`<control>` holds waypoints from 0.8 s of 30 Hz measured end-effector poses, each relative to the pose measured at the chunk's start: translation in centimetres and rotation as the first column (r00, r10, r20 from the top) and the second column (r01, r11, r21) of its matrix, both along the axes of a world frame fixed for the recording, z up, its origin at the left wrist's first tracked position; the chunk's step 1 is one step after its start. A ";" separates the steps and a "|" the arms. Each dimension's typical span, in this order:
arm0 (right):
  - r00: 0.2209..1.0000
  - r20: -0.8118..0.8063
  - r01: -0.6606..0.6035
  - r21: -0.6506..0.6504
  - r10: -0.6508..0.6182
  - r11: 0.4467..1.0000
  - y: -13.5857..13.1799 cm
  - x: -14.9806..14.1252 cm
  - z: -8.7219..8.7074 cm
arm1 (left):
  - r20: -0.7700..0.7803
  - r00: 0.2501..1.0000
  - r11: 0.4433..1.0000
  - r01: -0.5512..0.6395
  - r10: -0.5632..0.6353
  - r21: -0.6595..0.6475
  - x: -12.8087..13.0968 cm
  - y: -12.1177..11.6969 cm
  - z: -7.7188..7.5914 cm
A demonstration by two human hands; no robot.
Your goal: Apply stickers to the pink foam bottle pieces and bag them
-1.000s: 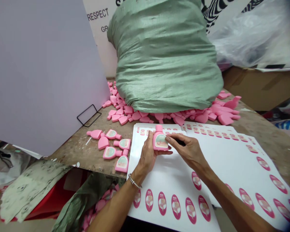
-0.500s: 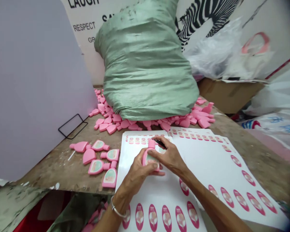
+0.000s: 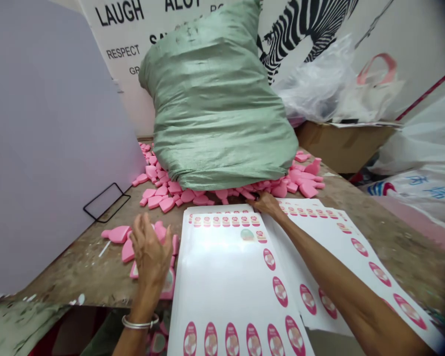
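Observation:
My left hand (image 3: pixel 150 252) hangs with curled fingers above the loose pink bottle-shaped pieces (image 3: pixel 118 234) at the table's left, holding nothing and hiding most of them. A labelled pink bottle piece (image 3: pixel 168 283) shows below it. My right hand (image 3: pixel 267 204) reaches the far edge of the white sticker sheets (image 3: pixel 222 277), close to the heap of unlabelled pink pieces (image 3: pixel 163 195). A small dark tool (image 3: pixel 255 196) pokes out at its fingertips. The sheets carry rows of pink oval labels (image 3: pixel 280 291), with a pale green patch (image 3: pixel 246 235) near the top.
A bulging green woven sack (image 3: pixel 215 104) sits on the scarred wooden table (image 3: pixel 70 277) behind the sheets. A lavender board (image 3: pixel 48 148) with a black wire stand (image 3: pixel 107 202) stands left. A cardboard carton (image 3: pixel 341 148) and plastic bags (image 3: pixel 315 84) lie right.
The labelled bottle is no longer in my hands. My left hand has moved left over the pieces, my right hand has moved to the sheets' far edge, and the view has shifted.

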State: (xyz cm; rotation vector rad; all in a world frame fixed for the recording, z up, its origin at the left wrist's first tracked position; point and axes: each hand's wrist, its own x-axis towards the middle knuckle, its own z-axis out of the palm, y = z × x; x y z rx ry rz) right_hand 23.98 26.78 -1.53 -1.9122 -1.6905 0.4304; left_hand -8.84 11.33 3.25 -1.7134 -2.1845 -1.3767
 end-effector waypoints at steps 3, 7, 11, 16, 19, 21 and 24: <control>0.999 -0.017 0.033 0.047 -0.032 0.998 -0.9 -0.2 0.8 | 0.218 0.934 0.954 0.298 -0.284 -0.038 3.4 0.3 0.6; 0.979 -0.196 -0.044 0.048 0.052 0.998 -6.3 -2.0 2.3 | 0.761 0.510 0.768 0.640 -0.402 -0.023 9.8 1.3 0.1; 0.733 -0.615 -0.397 -0.040 0.290 0.917 -12.8 -4.3 2.9 | 0.952 0.003 0.657 0.724 -0.307 0.209 13.8 1.7 -0.8; 0.963 -0.233 -0.132 0.038 0.137 0.991 -14.4 -2.4 2.0 | 0.964 0.111 0.747 0.655 -0.242 0.112 13.9 1.2 -1.6; 0.985 0.111 -0.150 0.158 0.133 0.976 -13.3 -1.0 0.2 | 0.959 0.192 0.694 0.720 -0.209 0.007 13.8 1.0 -2.4; 0.949 0.267 -0.229 0.225 0.166 0.947 -12.8 -0.9 -0.9 | 0.948 0.219 0.670 0.742 -0.229 -0.009 14.0 1.0 -3.1; 0.920 0.351 -0.274 0.252 0.176 0.928 -12.5 -1.2 -1.8 | 0.930 0.259 0.654 0.756 -0.259 -0.028 14.2 0.9 -3.8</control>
